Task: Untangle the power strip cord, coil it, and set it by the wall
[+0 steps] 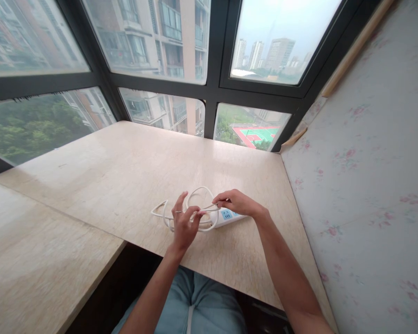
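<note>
A white power strip (218,216) with blue socket faces lies on the stone-patterned counter, partly covered by my right hand and wrist. Its white cord (204,188) spreads out in loose loops to the left of the strip. My left hand (185,222), with a ring on one finger, pinches a stretch of this cord between thumb and index finger. The other end of that stretch is held by my right hand (233,200), fingertips pressed together just above the strip. Between both hands the cord runs roughly level. The plug cannot be made out.
The pale counter (125,157) reaches back to dark-framed windows (212,93). On the right stands a wall (362,185) with flowered paper. A lower-left counter section (38,246) borders a dark gap. My legs (209,301) are under the front edge.
</note>
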A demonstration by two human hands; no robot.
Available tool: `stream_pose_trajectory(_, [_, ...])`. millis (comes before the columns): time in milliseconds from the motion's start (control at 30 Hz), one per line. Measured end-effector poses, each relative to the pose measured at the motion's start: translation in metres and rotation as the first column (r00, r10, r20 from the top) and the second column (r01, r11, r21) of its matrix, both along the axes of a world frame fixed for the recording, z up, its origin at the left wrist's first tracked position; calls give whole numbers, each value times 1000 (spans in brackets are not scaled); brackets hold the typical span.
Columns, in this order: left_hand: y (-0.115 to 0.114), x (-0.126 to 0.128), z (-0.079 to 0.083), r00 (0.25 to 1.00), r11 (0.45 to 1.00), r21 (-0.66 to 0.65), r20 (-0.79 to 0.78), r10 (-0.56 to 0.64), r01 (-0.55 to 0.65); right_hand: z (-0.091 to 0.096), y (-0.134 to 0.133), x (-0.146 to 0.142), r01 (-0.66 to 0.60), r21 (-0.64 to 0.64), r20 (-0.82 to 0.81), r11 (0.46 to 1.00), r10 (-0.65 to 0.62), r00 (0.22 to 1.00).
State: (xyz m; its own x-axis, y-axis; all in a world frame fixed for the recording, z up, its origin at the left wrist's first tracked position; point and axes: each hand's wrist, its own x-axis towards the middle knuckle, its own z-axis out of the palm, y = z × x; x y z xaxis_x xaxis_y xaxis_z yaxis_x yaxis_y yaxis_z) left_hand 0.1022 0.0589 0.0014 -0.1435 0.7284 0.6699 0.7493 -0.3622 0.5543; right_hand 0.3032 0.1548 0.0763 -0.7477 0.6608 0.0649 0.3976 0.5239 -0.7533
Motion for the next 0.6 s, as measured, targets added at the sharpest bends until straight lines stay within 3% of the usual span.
stream_pose_trajectory(133, [7,-2,1,969,974,-111,173,-176,197,-3,1,2,-20,-37,-26,999,19,999])
stream_pose_trajectory(300, [6,-1,1,900,924,-194,361,-245,329,-8,3,1,16,-15,-17,1000,-17,1000])
stream_pose_trajectory(467, [4,-2,2,881,906,-158,347,-322,394,-12,9,-3,8,170,30,985,-14,999])
stream_pose_trajectory(600, [3,-4,3,874,902,-136,343,-344,409,-21,13,-10,-11,368,-4,930,14,1000])
